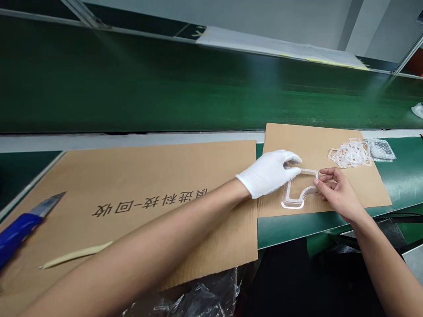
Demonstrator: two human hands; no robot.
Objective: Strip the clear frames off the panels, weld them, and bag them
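Transparent plastic L-shaped frame (291, 199) over brown cardboard sheet (317, 145), right of centre. White-gloved left hand (267, 174): fingers (292, 158) curled, pinching the frame's upper corner. Bare right hand (339, 193): fingers (325, 178) half-closed on its right end. Pile of similar clear frames (350, 153) on the same sheet, upper right.

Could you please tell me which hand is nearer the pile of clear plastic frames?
Right: the right hand sits just in front of the pile; the white-gloved left hand is farther to its left.
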